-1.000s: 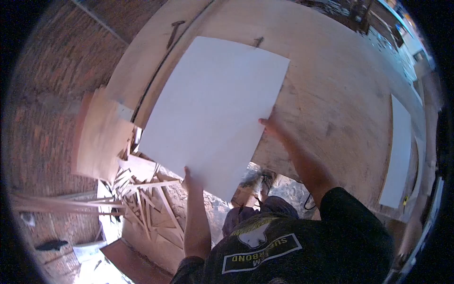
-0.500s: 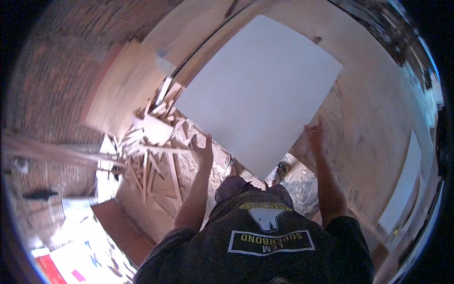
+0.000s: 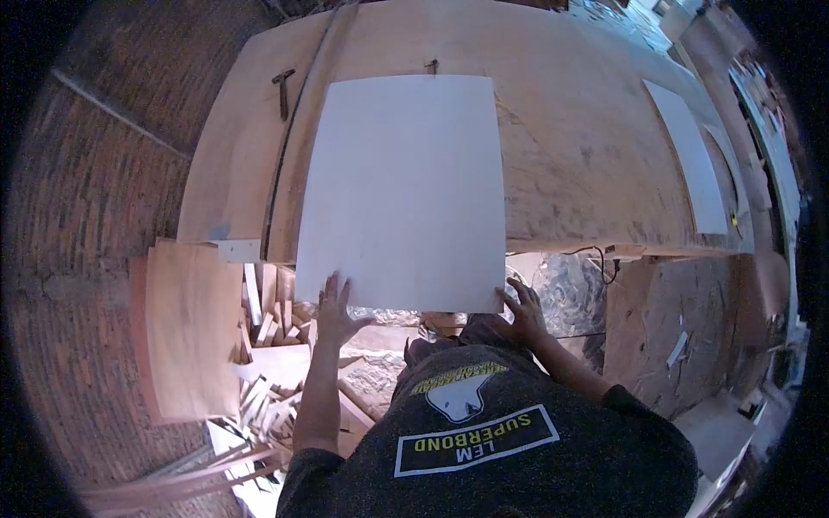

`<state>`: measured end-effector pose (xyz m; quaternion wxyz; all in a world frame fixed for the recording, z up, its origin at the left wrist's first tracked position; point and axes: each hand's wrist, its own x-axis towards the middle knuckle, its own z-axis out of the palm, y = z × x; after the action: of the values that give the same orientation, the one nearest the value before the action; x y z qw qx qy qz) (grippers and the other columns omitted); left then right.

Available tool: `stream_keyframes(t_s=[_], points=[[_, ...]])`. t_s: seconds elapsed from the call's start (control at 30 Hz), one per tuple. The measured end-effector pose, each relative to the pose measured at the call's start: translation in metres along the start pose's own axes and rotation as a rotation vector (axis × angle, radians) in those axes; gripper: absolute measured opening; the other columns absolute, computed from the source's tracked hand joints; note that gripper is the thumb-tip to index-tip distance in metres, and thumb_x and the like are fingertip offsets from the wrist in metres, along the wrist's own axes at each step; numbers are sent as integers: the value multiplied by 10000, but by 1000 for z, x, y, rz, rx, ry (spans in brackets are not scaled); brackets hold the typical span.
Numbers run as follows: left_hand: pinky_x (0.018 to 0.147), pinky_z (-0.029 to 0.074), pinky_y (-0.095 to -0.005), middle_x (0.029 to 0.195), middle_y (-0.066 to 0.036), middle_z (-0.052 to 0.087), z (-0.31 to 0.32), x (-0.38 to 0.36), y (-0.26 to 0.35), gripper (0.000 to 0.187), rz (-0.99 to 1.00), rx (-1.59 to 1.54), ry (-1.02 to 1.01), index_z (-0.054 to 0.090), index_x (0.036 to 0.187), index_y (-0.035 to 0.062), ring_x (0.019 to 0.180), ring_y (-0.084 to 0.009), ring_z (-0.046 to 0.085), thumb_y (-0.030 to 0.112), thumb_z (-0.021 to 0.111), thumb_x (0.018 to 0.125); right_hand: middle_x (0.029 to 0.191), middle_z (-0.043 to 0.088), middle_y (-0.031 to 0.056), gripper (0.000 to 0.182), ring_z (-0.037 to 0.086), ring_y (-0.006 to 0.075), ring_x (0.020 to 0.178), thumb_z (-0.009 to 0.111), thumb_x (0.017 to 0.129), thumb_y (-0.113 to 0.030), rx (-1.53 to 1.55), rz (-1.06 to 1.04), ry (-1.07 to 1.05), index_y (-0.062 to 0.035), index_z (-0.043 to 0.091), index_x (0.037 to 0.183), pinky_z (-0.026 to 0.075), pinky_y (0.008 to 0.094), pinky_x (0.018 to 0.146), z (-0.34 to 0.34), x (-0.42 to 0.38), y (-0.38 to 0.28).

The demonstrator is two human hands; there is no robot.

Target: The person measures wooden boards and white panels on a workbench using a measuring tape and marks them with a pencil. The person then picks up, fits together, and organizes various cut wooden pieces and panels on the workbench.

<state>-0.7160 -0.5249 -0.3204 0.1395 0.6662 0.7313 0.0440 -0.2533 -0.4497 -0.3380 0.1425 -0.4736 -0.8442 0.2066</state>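
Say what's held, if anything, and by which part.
No grip shows on the white sheet: left hand open at its near left corner, right hand at its near right; contact is unclear.

Splayed, the left hand (image 3: pixel 339 318) and right hand (image 3: pixel 525 319) are framing the near end of a white sheet (image 3: pixel 401 192) overhanging the tabletop (image 3: pixel 596 155); a hammer (image 3: pixel 282 93) is lying beyond the left hand.

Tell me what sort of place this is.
Probably a woodworking shop: a broad wooden worktable bears a hammer and a large white panel, and wood offcuts lie piled below its near edge, on the left.
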Motion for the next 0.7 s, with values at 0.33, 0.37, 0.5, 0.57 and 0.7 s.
stream_keyframes(t_s=[0.33, 0.37, 0.5, 0.57, 0.7], points=[[1170, 286, -530, 1573, -231, 279, 7, 12, -6, 951, 73, 27, 101, 486, 1441, 105, 1458, -453, 235, 552, 815, 669, 1437, 486, 85, 684, 401, 339, 1366, 828, 695, -417, -89, 11, 92, -202, 611, 1306, 171, 626, 1158, 5, 1, -1], [1170, 287, -527, 1573, -232, 280, 6, 13, -6, 953, 72, 40, 85, 486, 1441, 103, 1459, -452, 232, 557, 812, 670, 1432, 491, 81, 681, 399, 333, 1367, 827, 694, -420, -96, 14, 92, -205, 611, 1304, 153, 635, 1158, 4, 1, 0], [1151, 334, -506, 1577, -245, 267, 5, 19, -8, 965, 74, 82, 50, 476, 1449, 102, 1452, -468, 243, 561, 809, 669, 1407, 511, 70, 667, 394, 316, 1371, 824, 692, -430, -98, 39, 84, -212, 615, 1286, 100, 657, 1158, 0, 6, -3], [1135, 362, -496, 1580, -249, 258, 5, 22, -8, 974, 70, 95, 40, 470, 1456, 104, 1446, -477, 250, 562, 810, 666, 1394, 521, 66, 658, 391, 313, 1372, 826, 688, -431, -99, 53, 95, -211, 620, 1273, 90, 660, 1158, 0, 9, -5], [1115, 390, -494, 1576, -256, 262, 4, 31, -11, 968, 99, 110, 45, 476, 1452, 101, 1432, -490, 274, 573, 802, 671, 1383, 532, 66, 655, 392, 315, 1367, 776, 714, -502, -117, 44, 118, -193, 618, 1270, 91, 679, 1146, 1, 16, -1]])
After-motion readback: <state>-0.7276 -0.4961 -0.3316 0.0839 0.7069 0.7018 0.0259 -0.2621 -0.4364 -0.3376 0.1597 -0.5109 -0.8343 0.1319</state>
